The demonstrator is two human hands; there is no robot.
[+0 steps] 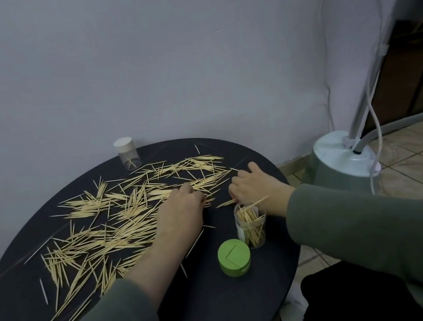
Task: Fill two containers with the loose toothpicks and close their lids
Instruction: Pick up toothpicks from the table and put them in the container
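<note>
— Where are the hands?
— Both mid-frame. The left hand (182, 208) lies knuckles up, fingers curled down at the tips.
— The right?
— The right hand (254, 185) sits just right of it, fingers bent under, thumb raised. Green sleeves run to the lower corners.

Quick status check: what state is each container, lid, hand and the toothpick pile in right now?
Clear open jar: upright, uncapped, partly filled.
Green round lid: off, lying on the table.
Clear white-capped jar: upright, closed, nearly empty.
Loose wooden toothpicks: scattered on the table.
Left hand: gathering toothpicks.
Right hand: curled over toothpicks.
</note>
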